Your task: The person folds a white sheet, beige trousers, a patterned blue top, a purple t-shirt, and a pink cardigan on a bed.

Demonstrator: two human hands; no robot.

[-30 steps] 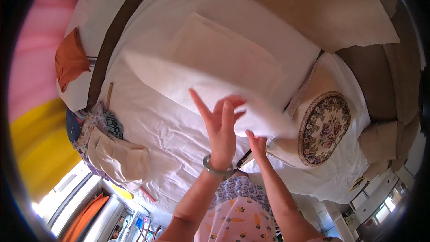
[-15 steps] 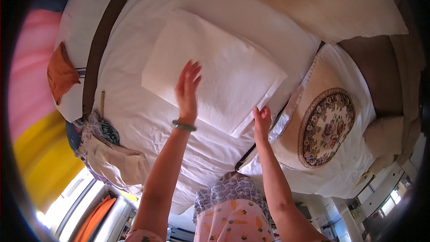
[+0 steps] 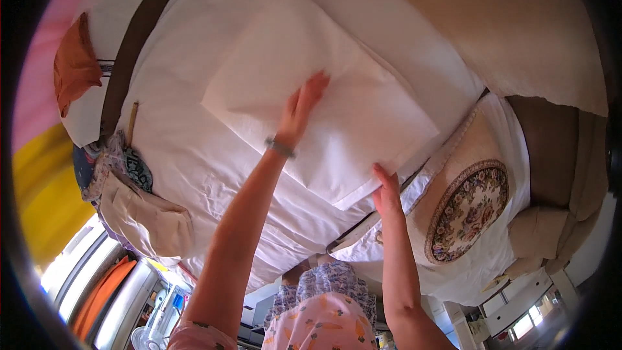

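Observation:
A folded white cloth (image 3: pixel 350 133) lies at an angle over the white bed sheet (image 3: pixel 188 123). My left hand (image 3: pixel 303 107), slightly blurred and with a bracelet at its wrist, rests on the cloth's middle with its fingers stretched out. Creases run out from beneath those fingers. At the cloth's near right corner, my right hand (image 3: pixel 387 190) grips the edge, thumb on top; its other fingers are partly hidden. Just right of that hand is a beige cushion (image 3: pixel 431 188) with an oval floral panel.
Rumpled beige fabric (image 3: pixel 146 217) and a thin stick (image 3: pixel 132 123) lie at the bed's left side, below an orange cloth (image 3: pixel 78 68). A large beige cover (image 3: pixel 518 32) spreads across the far right. Brown upholstery (image 3: pixel 544 136) borders the right side.
My left hand has moved right and farther across the cloth, and now presses on it. The cloth's right side has spread outward. My right hand stays at the edge. The view has shifted slightly.

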